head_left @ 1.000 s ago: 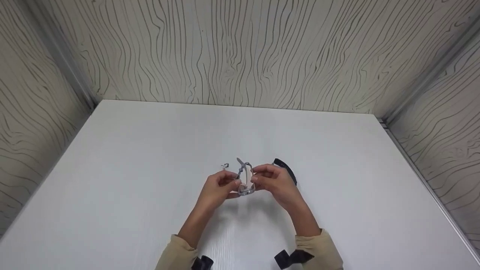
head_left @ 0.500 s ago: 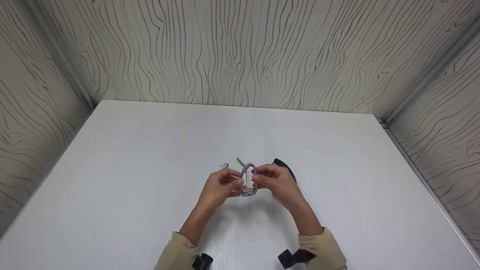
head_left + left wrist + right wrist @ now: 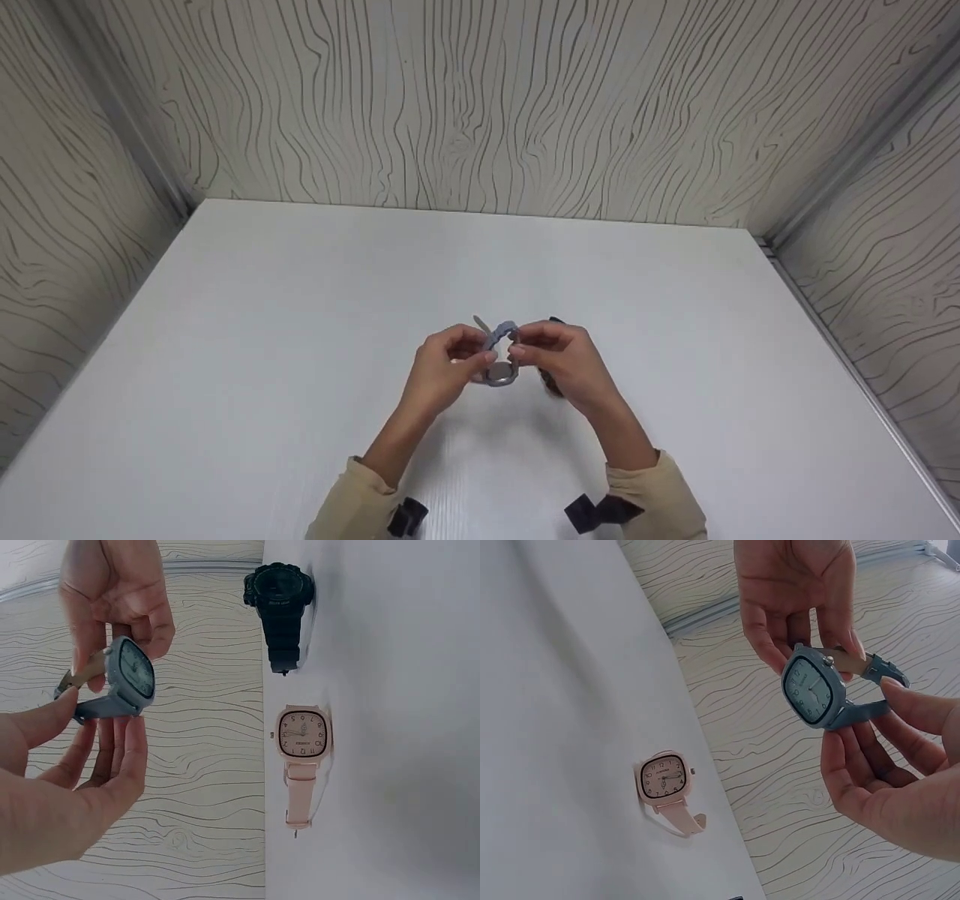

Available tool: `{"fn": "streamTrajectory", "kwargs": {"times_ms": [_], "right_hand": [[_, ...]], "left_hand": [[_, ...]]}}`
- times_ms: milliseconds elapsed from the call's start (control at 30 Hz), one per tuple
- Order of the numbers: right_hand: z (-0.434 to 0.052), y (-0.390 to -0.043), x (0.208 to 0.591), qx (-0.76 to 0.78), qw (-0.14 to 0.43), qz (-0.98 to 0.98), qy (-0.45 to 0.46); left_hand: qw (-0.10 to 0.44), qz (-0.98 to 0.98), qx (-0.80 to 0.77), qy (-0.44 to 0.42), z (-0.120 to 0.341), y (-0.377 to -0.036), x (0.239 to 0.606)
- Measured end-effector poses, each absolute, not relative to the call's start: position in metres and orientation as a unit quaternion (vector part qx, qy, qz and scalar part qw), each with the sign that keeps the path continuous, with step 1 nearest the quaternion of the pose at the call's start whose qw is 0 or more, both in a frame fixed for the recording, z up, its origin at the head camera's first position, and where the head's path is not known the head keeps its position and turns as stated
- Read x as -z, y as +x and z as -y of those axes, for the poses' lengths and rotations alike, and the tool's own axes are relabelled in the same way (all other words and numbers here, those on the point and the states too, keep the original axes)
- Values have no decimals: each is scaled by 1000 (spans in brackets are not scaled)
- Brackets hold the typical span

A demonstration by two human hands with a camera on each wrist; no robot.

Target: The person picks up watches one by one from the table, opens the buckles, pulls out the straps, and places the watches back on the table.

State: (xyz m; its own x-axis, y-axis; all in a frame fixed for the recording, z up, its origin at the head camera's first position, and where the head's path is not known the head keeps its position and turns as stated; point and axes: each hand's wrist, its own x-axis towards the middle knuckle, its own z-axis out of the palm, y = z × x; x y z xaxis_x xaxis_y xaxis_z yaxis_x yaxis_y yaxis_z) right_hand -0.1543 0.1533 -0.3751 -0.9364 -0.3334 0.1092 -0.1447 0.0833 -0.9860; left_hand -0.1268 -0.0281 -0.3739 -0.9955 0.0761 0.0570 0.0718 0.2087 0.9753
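Above the white worktop (image 3: 300,315), both hands are holding a blue-grey watch (image 3: 501,358) in the air: the left hand (image 3: 442,369) and right hand (image 3: 564,360) are each pinching its strap, fingers (image 3: 759,630) curled around it, while a pink watch (image 3: 301,736) is lying below.

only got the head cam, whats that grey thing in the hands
Observer: A blue watch with a squarish dial. The left hand and right hand hold it by the strap, off the table.
Operator: anything else lying there
Observer: A pink watch lies face up on the table; the hands hide it in your view.
Operator: and the dark bit behind the right hand
Observer: A black watch, lying apart from the pink one.
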Motion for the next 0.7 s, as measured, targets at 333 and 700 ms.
{"fn": "streamTrajectory", "kwargs": {"times_ms": [333,700], "right_hand": [[-157,-156,365,648,67,-728,-214],[-153,-155,365,628,38,-742,-233]], "left_hand": [[-25,-802,-590,93,29,-130,368],[-17,-804,-584,110,28,-130,369]]}}
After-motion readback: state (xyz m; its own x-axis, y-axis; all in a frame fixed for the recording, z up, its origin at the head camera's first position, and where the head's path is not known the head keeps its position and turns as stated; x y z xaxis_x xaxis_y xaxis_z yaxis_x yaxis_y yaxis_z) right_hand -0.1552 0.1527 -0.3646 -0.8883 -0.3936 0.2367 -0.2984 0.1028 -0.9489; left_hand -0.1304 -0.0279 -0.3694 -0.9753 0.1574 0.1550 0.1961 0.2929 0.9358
